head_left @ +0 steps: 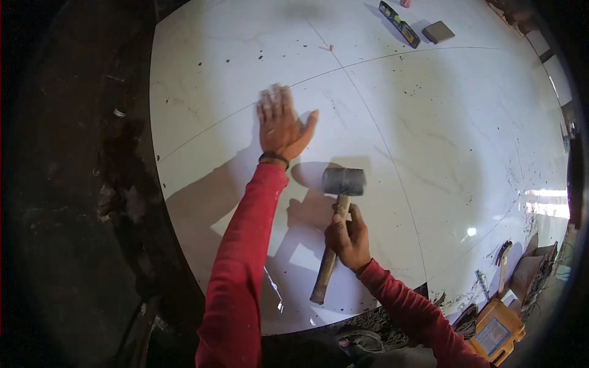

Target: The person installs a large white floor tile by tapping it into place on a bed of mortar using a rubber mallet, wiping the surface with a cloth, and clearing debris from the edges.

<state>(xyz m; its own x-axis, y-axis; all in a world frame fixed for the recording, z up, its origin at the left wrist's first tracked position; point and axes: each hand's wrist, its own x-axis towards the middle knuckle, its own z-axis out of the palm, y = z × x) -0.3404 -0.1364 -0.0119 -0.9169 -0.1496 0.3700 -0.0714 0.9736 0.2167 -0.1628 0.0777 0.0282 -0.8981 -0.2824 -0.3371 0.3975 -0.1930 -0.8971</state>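
My left hand [283, 130] has its fingers stretched out, palm down over a pale, faintly veined tile [245, 178] close to the joint with the tile beyond. A dark band circles that wrist, and the fingers are slightly blurred. My right hand [350, 240] is wrapped round the wooden handle of a rubber mallet [343, 183]. The mallet's black head points away from me, right of and nearer than my left hand. Its shadow falls on the tile surface beside it. Whether the head touches the tile, I cannot tell.
A spirit level [399, 24] and a grey square block [438, 32] lie at the far right. A small red piece [331, 48] sits at a joint. Near right are an orange case [492, 331] and a wooden-handled tool [504, 267]. Dark mortar [377, 322] borders the near tile edge; dark ground lies left.
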